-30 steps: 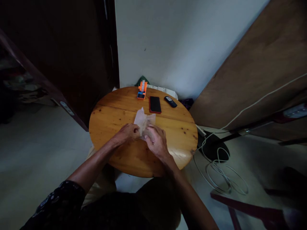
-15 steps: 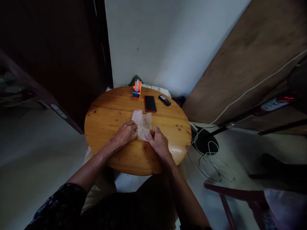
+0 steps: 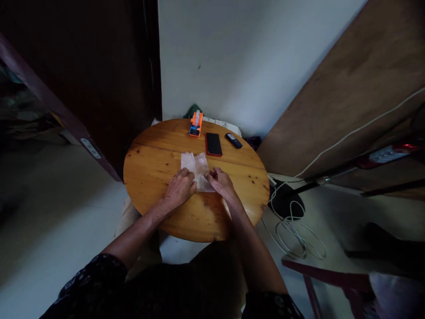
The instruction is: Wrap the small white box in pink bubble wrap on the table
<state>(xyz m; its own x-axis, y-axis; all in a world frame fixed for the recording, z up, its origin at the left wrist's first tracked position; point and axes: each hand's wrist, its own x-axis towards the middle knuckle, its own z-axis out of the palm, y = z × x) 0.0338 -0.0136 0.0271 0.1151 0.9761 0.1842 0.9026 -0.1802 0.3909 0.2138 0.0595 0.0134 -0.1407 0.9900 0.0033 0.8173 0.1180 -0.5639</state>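
Observation:
A translucent piece of bubble wrap (image 3: 199, 166) lies on the round wooden table (image 3: 156, 164), creased down its middle. My left hand (image 3: 181, 187) is closed at its lower left edge, with the fingers curled under and the fingertips hidden. On the opposite side, my right hand (image 3: 223, 181) grips the right edge between thumb and fingers. Just beyond the wrap is a phone (image 3: 213, 144) with a dark screen and red edge.
An orange tape dispenser (image 3: 196, 124) stands at the table's far edge. A small dark keypad phone (image 3: 233, 140) lies at the far right. White cable (image 3: 295, 230) coils on the floor beside the black stand base (image 3: 287, 201). A dark red chair (image 3: 327, 274) is at lower right.
The view has shifted slightly, moving the table rightward. My right hand has moved up along the wrap's right edge, and the wrap now spreads wider at its lower right.

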